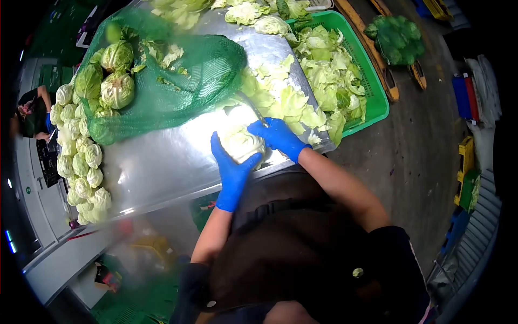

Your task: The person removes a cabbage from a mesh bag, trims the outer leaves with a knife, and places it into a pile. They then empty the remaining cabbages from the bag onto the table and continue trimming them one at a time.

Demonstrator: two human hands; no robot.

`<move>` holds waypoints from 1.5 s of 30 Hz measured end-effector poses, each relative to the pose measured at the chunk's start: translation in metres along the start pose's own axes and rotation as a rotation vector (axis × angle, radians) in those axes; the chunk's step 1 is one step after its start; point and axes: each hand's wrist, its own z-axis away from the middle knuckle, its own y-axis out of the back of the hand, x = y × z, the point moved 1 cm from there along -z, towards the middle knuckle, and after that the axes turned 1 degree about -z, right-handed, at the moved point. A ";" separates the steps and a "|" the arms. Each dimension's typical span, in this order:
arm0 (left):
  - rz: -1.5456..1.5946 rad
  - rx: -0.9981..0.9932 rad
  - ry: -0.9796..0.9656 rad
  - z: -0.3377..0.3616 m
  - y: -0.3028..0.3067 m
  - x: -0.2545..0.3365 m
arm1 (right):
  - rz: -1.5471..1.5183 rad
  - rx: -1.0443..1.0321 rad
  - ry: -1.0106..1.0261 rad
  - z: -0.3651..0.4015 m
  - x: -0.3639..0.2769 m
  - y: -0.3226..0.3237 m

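A pale, trimmed cabbage (241, 141) sits near the front edge of the metal table. My left hand (233, 174), in a blue glove, grips it from the near side, with thumb and fingers spread around it. My right hand (278, 137), also gloved in blue, is closed on a knife (252, 108) whose blade points away over the cabbage's far right side. Loose cabbage leaves (288, 105) lie just beyond my right hand. To the left, a green mesh bag (208, 67) is spread on the table, with several untrimmed cabbages (117, 90) at its left side.
Pale cabbages (81, 164) are stacked along the table's left edge. A green crate (380, 110) full of leaves stands at the right. Beyond it are wooden pallet boards (372, 48) and a full green mesh sack (396, 40). Another person (38, 110) stands at far left.
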 end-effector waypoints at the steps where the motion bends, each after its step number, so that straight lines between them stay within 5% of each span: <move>1: 0.010 0.017 -0.003 0.000 0.001 -0.002 | 0.006 0.008 -0.006 0.000 0.002 -0.003; 5: 0.330 0.030 0.133 -0.021 0.019 -0.025 | 0.077 0.024 -0.024 0.007 -0.008 -0.007; 8: 1.028 -0.029 0.576 -0.019 0.051 -0.066 | 0.012 -0.057 0.047 0.019 -0.028 -0.009; 10: 1.245 -0.019 0.590 -0.008 0.053 -0.014 | -0.176 -0.160 0.206 0.019 -0.038 -0.006; 13: 1.895 -0.279 0.315 -0.017 0.036 -0.049 | -0.165 -0.034 0.172 0.023 -0.059 0.002; 16: 1.317 -0.050 0.345 -0.020 0.009 -0.077 | -0.036 -0.057 0.055 0.033 -0.061 0.004; 19: 1.036 -0.257 0.253 -0.027 -0.004 -0.063 | 0.079 -0.096 0.146 0.047 -0.070 0.008; 21: 1.375 -0.391 0.362 -0.023 -0.008 -0.023 | 0.056 -0.102 0.168 0.052 -0.078 0.009; 23: 0.623 -0.387 0.074 -0.025 -0.005 -0.004 | -0.016 -0.112 0.243 0.061 -0.086 0.009; 25: 0.664 -0.306 0.075 -0.029 -0.002 0.016 | 0.112 -0.097 0.377 0.064 -0.092 0.010; 27: 1.493 -0.150 0.339 -0.037 0.002 0.035 | 0.060 -0.135 0.466 0.067 -0.100 0.008; 30: 1.609 -0.222 0.245 -0.050 0.020 0.007 | -0.003 -0.118 0.364 0.079 -0.119 0.007; 31: 1.371 -0.105 0.109 -0.049 0.031 -0.005 | -0.014 -0.106 0.422 0.076 -0.112 0.003; 34: 1.326 0.108 0.223 -0.038 0.028 0.007 | 0.098 -0.016 0.490 0.075 -0.096 -0.003; 38: 1.115 0.024 0.156 -0.026 0.034 0.020 | 0.082 0.069 0.439 0.072 -0.075 -0.009; 42: 1.136 -0.078 0.119 -0.026 0.053 0.014 | -0.090 -0.031 0.159 0.083 -0.086 -0.013; 45: 1.166 -0.112 0.094 -0.024 0.058 0.013 | -0.119 -0.109 0.149 0.079 -0.085 -0.014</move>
